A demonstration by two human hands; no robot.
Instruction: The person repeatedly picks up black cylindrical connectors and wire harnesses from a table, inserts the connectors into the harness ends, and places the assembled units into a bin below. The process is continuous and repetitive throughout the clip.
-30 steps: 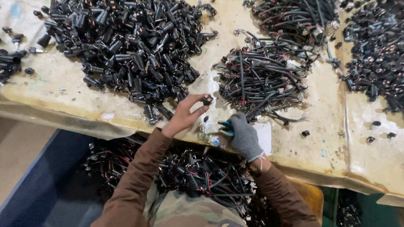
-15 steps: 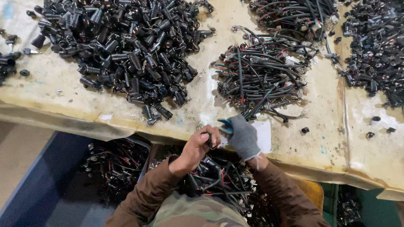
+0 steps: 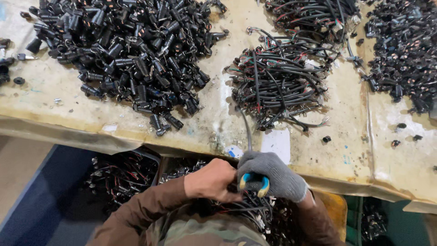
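My bare left hand (image 3: 210, 179) is closed and pressed against my right hand below the table's front edge; what it grips is hidden. My right hand (image 3: 268, 171), in a grey knit glove, is shut on a tool with blue and yellow handles (image 3: 255, 182). A thin black cable (image 3: 247, 132) rises from between the hands toward a pile of black cables with coloured wire ends (image 3: 277, 79) on the table. A large heap of black plastic connectors (image 3: 127, 50) lies at the left.
The worn beige table top (image 3: 341, 150) carries more cable bundles (image 3: 314, 16) and small black parts (image 3: 400, 50) at the right. A dark bin (image 3: 123, 175) of wired pieces sits under the table edge. A blue surface (image 3: 41, 200) lies at the lower left.
My left hand has drawn back from the table top to meet the right hand. Both hands have dropped below the table edge, close to my body.
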